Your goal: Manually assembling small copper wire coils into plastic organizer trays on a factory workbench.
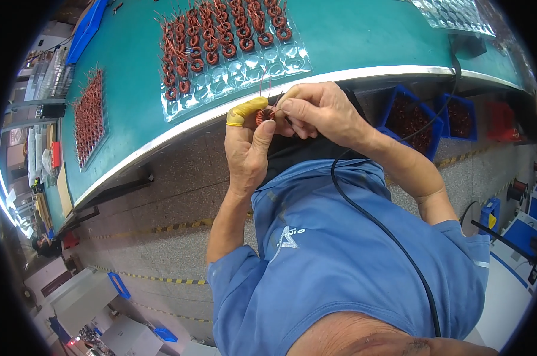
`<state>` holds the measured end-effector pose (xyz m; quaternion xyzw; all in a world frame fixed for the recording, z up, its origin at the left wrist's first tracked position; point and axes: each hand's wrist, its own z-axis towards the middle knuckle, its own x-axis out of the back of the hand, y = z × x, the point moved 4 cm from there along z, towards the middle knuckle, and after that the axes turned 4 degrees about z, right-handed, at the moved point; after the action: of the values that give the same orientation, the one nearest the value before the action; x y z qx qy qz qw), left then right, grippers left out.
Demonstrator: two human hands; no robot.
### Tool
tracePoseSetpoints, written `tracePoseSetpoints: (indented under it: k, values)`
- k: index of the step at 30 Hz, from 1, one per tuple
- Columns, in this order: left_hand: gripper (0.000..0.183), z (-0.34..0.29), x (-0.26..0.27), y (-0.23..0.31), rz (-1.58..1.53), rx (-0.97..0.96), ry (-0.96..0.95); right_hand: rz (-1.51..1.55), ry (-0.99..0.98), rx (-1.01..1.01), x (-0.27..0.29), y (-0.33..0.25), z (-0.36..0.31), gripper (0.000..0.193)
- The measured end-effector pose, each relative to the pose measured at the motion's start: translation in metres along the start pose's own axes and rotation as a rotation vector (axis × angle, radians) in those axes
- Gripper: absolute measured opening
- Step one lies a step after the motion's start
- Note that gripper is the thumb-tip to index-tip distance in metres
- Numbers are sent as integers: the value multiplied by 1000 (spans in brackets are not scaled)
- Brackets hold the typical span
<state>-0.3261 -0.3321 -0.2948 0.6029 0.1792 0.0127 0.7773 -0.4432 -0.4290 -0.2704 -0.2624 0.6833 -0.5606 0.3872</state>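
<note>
A small ring-shaped coil (265,116), wound with copper-red wire, is pinched between the thumb and index finger of my left hand (247,148). A yellow finger cover (246,110) sits on that index finger. Thin wire ends stick up from the coil. Close on its right, my right hand (319,113) is closed, with thumb and index finger pinching a wire end beside the coil. Its other fingers are curled under. Beyond my hands, on the green table (363,41), lies a clear plastic tray (244,74) with rows of similar coils; its nearest pockets hold none.
Another tray of coils (89,118) lies at the left of the table. Blue bins (437,133) with coils stand below the table edge (393,71) on the right. A black cable (387,222) runs across my blue shirt. Stacked clear trays (455,15) lie at the far right.
</note>
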Motion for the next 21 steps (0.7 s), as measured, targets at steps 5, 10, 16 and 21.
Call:
tracePoseSetpoints:
  k: [5, 10, 16, 21]
  values:
    - [45, 1, 3, 1, 70, 67, 41, -280, 109, 305, 0, 5, 1, 28]
    - [42, 1, 8, -1, 30, 161, 38, -255, 110, 309, 0, 21, 9, 42]
    - [33, 0, 9, -8, -85, 125, 114, -95, 21, 280, -10, 21, 12, 38]
    - [28, 2, 10, -7, -37, 75, 143, -110, 53, 399, -13, 23, 11, 33]
